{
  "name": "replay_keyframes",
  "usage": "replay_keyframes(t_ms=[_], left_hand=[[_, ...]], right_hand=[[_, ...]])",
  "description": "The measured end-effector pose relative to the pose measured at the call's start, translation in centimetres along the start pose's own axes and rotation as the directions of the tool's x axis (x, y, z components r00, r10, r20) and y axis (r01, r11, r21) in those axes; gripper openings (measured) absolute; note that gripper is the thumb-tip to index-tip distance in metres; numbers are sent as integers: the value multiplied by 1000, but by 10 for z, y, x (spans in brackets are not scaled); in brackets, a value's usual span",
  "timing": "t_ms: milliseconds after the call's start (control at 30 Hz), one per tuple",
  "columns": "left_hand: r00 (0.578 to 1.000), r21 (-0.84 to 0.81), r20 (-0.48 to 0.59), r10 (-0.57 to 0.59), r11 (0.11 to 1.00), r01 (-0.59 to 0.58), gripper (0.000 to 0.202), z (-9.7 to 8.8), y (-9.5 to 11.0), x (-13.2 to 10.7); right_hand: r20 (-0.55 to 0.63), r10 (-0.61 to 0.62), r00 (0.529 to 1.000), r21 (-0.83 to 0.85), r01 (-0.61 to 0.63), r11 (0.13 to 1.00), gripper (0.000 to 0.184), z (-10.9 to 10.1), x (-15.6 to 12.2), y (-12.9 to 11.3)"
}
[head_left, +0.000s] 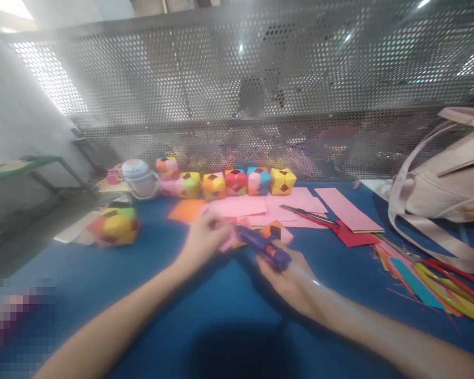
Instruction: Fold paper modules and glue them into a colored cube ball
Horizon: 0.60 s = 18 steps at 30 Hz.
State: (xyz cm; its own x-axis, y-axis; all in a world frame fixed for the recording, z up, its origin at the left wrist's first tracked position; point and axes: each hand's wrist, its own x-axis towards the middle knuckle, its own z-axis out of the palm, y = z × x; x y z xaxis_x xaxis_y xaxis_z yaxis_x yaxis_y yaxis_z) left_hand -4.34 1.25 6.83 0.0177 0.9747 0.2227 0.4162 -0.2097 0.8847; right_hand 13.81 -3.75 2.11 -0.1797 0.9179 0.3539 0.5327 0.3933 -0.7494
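Note:
My right hand is wrapped around a purple hot glue gun, with a long clear glue stick trailing from its back over the forearm. The gun's nose points left, toward my left hand. Pinched in that hand is a pink folded paper piece, partly hidden by the fingers and blurred. Just behind the gun lies an orange and pink folded paper piece on the blue table.
Several folded paper blocks line the back, beside a white lidded cup. Pink paper sheets carry a cutter knife. Scissors and paper strips lie right, near a pale bag. A larger paper block stands left.

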Motion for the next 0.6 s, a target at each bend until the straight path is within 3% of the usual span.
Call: replay_keyframes(t_ms=[167,400,600], left_hand=[[1000,21,13,7,1000,-7,11,-1,0,1],[999,-95,-31,-22,995,19,2,-4,-6,6],[969,-96,-245,20,994,-44,6,-18,-22,24]], right_hand=[[-10,-19,1000,8,19,1000,16,0,0,-1],[-40,-43,998,58,45,997,16,-3,0,-5],[-12,-53,998,106,54,993,17,2,-6,-3]])
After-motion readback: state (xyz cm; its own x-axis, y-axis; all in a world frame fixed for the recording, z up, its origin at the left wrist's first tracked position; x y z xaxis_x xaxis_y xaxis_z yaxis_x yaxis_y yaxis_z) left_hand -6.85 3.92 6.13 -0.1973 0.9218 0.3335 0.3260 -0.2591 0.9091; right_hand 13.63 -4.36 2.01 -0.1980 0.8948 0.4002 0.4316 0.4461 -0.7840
